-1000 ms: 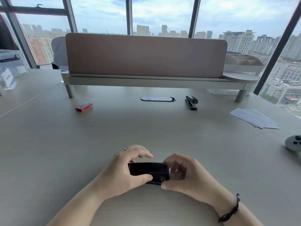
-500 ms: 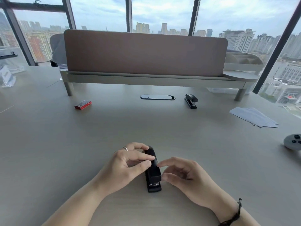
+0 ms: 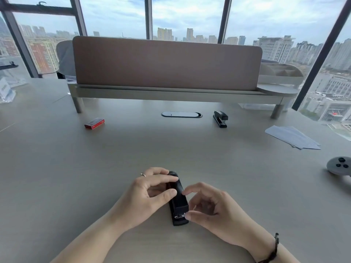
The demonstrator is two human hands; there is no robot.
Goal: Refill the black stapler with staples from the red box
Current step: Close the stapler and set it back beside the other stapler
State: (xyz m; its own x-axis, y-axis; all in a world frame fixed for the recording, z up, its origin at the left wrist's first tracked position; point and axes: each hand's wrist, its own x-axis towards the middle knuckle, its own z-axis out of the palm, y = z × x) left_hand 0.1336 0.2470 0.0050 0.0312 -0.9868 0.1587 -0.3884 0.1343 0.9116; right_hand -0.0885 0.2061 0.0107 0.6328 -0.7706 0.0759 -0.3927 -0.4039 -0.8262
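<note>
Fingers [image 3: 171, 179] of the left hand [image 3: 150, 196] curl over the far half of the black stapler [image 3: 177, 198], the thumb pressing its left flank and the fingertips resting on its top, so this hand grips the body narrowly. On the other side the right hand [image 3: 214, 211] is half curled, its index fingertip touching the stapler's right edge near the middle and its thumb tip touching the near end beside the metal mouth; it pinches lightly and does not enclose the tool.

From the head view the stapler is a slim, matte black block lying flat on the desk [image 3: 76, 177], long axis running away from the wearer, with a small shiny metal part showing at the near end above the base.

Well apart from both hands, the red box [image 3: 94, 123] lies closed at the far left of the desk. A second black stapler [image 3: 220, 119] sits far right, near an oval cable grommet [image 3: 181, 114]. Papers [image 3: 292, 137] and a grey controller [image 3: 340, 165] lie at the right edge. A brown divider panel [image 3: 167, 63] on a raised shelf backs the desk, with tall windows and a city skyline beyond.
</note>
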